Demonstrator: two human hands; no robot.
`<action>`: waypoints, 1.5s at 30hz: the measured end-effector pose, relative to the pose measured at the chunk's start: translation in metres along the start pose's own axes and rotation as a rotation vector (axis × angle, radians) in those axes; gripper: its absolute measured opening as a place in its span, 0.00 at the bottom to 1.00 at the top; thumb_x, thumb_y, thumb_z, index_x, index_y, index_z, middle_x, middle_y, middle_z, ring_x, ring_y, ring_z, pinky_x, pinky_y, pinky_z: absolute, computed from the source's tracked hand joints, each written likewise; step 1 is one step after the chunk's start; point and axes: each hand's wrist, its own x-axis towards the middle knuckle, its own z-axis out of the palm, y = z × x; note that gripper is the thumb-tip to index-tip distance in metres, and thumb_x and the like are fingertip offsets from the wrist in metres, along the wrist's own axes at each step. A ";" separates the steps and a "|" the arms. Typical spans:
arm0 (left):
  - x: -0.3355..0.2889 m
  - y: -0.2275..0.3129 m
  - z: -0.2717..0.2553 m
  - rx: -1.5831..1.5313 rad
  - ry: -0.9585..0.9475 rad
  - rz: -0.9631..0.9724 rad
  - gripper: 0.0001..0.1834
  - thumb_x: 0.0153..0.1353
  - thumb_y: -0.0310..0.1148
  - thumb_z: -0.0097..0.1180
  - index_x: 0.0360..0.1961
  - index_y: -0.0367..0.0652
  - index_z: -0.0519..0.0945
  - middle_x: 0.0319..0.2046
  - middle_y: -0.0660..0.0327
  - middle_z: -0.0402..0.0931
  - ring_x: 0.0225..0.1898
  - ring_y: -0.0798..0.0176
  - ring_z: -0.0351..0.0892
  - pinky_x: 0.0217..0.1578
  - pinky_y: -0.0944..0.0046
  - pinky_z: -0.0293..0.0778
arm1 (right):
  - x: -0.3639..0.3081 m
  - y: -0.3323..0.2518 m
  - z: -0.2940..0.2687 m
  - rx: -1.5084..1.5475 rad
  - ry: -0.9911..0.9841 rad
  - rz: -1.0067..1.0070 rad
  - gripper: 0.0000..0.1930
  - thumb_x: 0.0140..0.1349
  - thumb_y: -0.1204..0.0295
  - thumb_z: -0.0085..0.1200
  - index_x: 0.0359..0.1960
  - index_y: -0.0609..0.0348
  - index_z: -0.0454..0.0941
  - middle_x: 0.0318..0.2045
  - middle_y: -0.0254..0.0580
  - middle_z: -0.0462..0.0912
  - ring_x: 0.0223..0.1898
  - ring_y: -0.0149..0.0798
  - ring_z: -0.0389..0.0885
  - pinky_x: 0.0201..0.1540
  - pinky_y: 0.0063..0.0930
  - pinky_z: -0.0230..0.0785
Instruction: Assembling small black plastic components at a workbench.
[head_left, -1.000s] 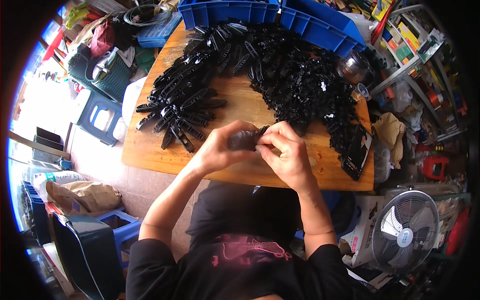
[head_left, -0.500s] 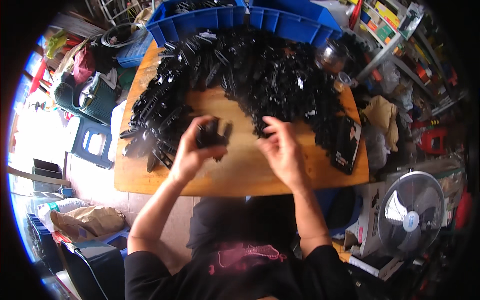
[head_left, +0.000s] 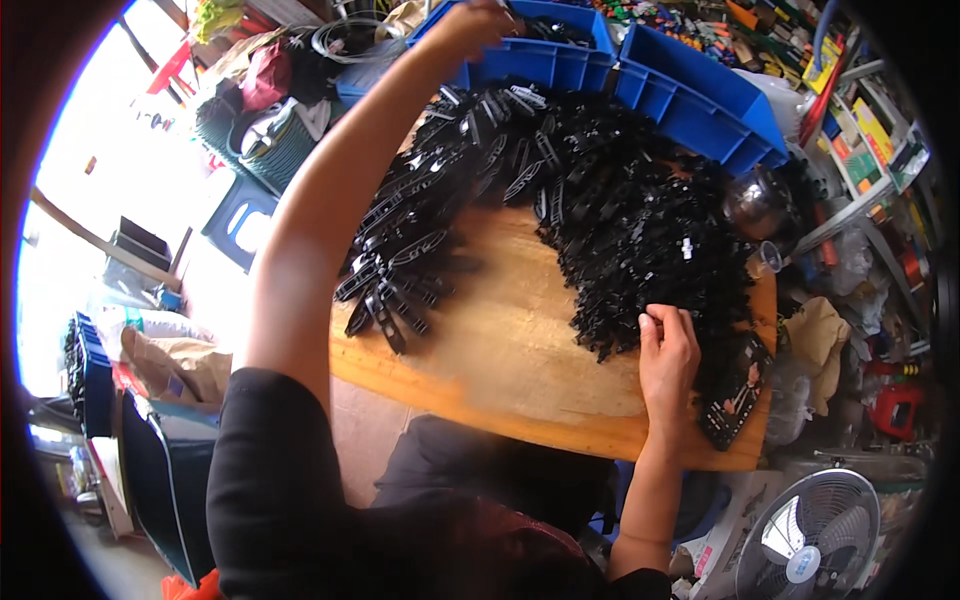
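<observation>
My left arm stretches far forward, and my left hand is over the left blue plastic bin behind the table. Motion smears its fingers, so whether it holds anything is unclear. My right hand is at the near edge of a big heap of small black plastic parts. Its thumb and fingers are curled together at the heap; whatever lies between the fingertips is hidden. Left of that heap lie many long black slotted plastic pieces, fanned out on the wooden table.
A second blue bin stands beside the first. Right of the heap are a shiny round pot and a phone-like dark slab. A fan stands at the lower right, a blue stool left of the table.
My left hand, which held a dark black piece over the table, has reached forward to the left bin. My right hand has moved right, down to the heap's edge. The view has shifted left.
</observation>
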 end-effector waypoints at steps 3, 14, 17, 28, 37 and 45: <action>-0.101 0.121 0.012 0.529 -0.368 -0.062 0.15 0.54 0.43 0.55 0.36 0.45 0.80 0.31 0.52 0.79 0.34 0.51 0.80 0.33 0.54 0.75 | -0.003 0.016 -0.009 -0.071 0.061 -0.047 0.05 0.56 0.79 0.54 0.34 0.60 0.75 0.29 0.45 0.75 0.31 0.49 0.76 0.35 0.38 0.69; -0.257 0.147 0.013 0.064 -0.115 -0.419 0.17 0.46 0.24 0.63 0.38 0.42 0.73 0.34 0.59 0.76 0.35 0.61 0.77 0.37 0.64 0.71 | -0.017 0.012 -0.003 0.087 0.103 0.055 0.10 0.52 0.84 0.52 0.37 0.61 0.78 0.32 0.46 0.78 0.32 0.47 0.79 0.36 0.34 0.71; -0.260 0.164 0.030 -0.829 -0.065 -0.543 0.23 0.48 0.23 0.63 0.47 0.39 0.70 0.35 0.63 0.76 0.36 0.71 0.74 0.36 0.69 0.71 | -0.019 0.011 -0.012 0.031 0.165 0.001 0.09 0.52 0.85 0.51 0.35 0.62 0.78 0.32 0.46 0.79 0.33 0.47 0.79 0.37 0.33 0.71; -0.295 0.207 0.072 -1.334 -0.215 -0.648 0.22 0.47 0.31 0.68 0.41 0.36 0.74 0.37 0.55 0.77 0.37 0.64 0.78 0.40 0.65 0.76 | -0.030 0.011 -0.032 -0.098 -0.174 -0.142 0.06 0.49 0.82 0.55 0.30 0.62 0.77 0.33 0.41 0.78 0.43 0.44 0.73 0.47 0.35 0.67; -0.297 0.215 0.075 -1.221 -0.278 -0.674 0.13 0.49 0.22 0.63 0.37 0.39 0.75 0.38 0.58 0.78 0.35 0.70 0.75 0.40 0.68 0.73 | -0.051 -0.010 -0.032 0.113 -0.009 -0.091 0.12 0.47 0.83 0.61 0.34 0.59 0.76 0.31 0.40 0.77 0.33 0.40 0.79 0.35 0.29 0.72; -0.296 0.238 0.095 -1.232 -0.279 -0.670 0.14 0.52 0.18 0.57 0.41 0.37 0.74 0.34 0.62 0.75 0.34 0.69 0.76 0.42 0.71 0.72 | -0.055 -0.073 -0.022 0.339 -0.047 -0.380 0.10 0.47 0.84 0.60 0.32 0.60 0.79 0.31 0.40 0.76 0.32 0.39 0.78 0.33 0.28 0.72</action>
